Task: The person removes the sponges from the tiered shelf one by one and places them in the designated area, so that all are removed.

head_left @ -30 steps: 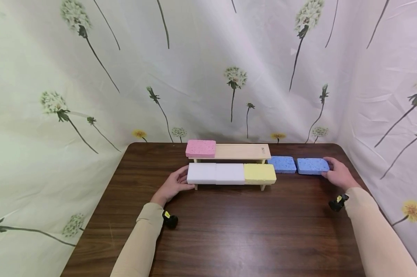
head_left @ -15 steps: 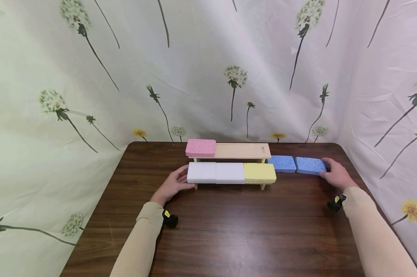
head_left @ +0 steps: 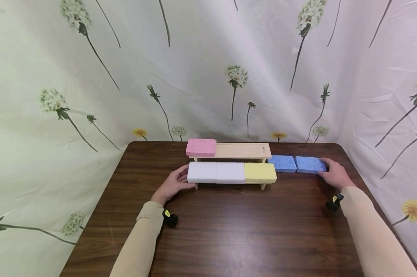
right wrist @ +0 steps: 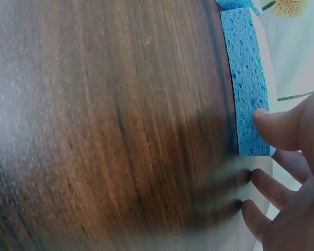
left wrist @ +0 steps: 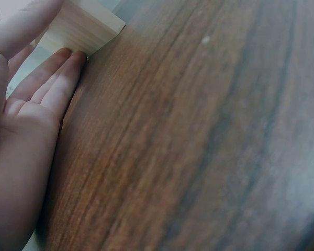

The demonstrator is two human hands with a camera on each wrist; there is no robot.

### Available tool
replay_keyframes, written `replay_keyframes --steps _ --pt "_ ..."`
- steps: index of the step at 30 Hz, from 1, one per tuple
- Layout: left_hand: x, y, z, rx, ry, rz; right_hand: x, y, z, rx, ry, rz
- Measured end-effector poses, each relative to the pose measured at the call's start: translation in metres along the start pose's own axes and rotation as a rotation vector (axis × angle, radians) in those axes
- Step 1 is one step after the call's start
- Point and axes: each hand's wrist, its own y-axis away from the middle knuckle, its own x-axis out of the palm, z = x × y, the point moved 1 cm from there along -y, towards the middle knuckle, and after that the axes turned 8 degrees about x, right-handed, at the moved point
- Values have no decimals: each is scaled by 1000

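In the head view, my left hand (head_left: 172, 184) touches the left end of the wooden two-tier shelf (head_left: 243, 150), beside the nearest white sponge (head_left: 201, 172). Its fingers stretch straight to a wooden support (left wrist: 83, 29) in the left wrist view. My right hand (head_left: 336, 175) pinches the right end of a blue sponge (head_left: 310, 164), thumb on its near side. That sponge lies on the table, its left end right at another blue sponge (head_left: 282, 164). In the right wrist view, the thumb presses the held sponge's pitted face while two fingertips extend below its end.
A second white sponge (head_left: 230, 172) and a yellow sponge (head_left: 260, 172) complete the front tier's row. On the upper tier's left end sits a pink sponge (head_left: 201, 147). The dark wooden table (head_left: 250, 231) backs onto a dandelion-patterned cloth (head_left: 201, 57).
My right hand has slid the blue sponge left, from a small gap up against the other blue sponge; it tilted briefly, then straightened. The left hand stays at the shelf's end.
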Motion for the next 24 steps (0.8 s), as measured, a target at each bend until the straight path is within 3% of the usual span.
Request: replay_keyframes --steps 7,24 --pt "0 -1 -1 -25 -4 -15 3 -3 0 19 -7 6" --pt "0 1 -2 -16 7 -2 3 -3 5 7 -11 10"
